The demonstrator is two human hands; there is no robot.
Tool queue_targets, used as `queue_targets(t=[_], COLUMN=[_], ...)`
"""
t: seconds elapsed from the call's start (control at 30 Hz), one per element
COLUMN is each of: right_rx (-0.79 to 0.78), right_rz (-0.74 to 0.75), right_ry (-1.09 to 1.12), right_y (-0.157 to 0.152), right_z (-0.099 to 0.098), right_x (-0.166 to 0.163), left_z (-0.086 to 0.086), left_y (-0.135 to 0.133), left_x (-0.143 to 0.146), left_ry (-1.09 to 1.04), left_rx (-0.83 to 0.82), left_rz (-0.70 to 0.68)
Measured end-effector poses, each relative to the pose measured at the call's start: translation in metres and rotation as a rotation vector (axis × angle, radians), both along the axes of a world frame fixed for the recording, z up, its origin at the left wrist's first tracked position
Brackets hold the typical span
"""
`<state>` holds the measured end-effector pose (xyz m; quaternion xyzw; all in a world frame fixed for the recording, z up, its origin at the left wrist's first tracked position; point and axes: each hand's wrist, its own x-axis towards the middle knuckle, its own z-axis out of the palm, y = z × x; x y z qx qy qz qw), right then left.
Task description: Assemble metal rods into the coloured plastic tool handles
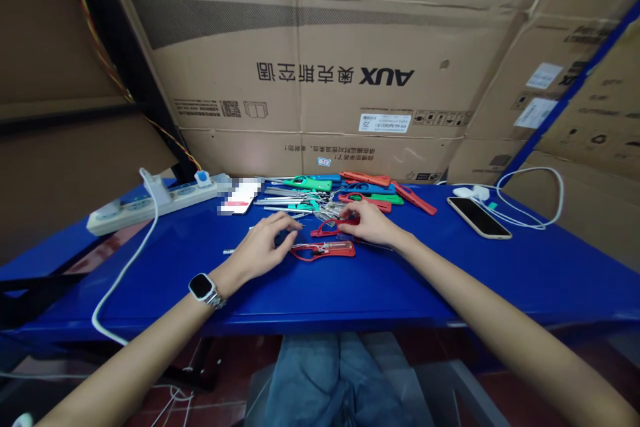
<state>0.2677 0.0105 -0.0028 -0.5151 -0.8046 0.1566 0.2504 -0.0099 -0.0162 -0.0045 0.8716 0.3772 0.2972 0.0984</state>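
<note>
Both arms reach forward over the blue table [300,300]. The left hand [267,243] is palm down with bent fingers, and its thumb sits a little apart from them. I can't tell if it holds a tiny thing. The right hand [371,222] comes in from the other side and pinches the end of a red shell [320,233], which has a loop in it. Just below, nearer the person, lies another red half [330,253], with a clear tube [337,245] and thin wires on it.
</note>
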Motion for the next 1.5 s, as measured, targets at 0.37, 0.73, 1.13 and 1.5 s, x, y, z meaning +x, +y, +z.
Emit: queue_targets(t=[0.37,0.73,1.13,1.5], right_rx=[-0.06,0.061,0.165,0.157], right_rz=[0.091,0.05,0.104,0.036], right_ry=[0.148,0.008,-0.225,-0.379], right_y=[0.007,0.006,0.025,0.058], right_z=[-0.002,0.002,0.023,0.023], right_x=[-0.003,0.0,-0.08,-0.084], left_z=[0.009,0.003,0.004,-0.005], left_y=[0.029,0.041,0.05,0.051], left_x=[0.027,-0.004,-0.031,-0.016], left_ry=[-0.038,-0.14,-0.13,-0.081], left_rx=[0.077,0.035,-0.103,-0.037], left_rz=[-0.05,0.057,0.108,0.066])
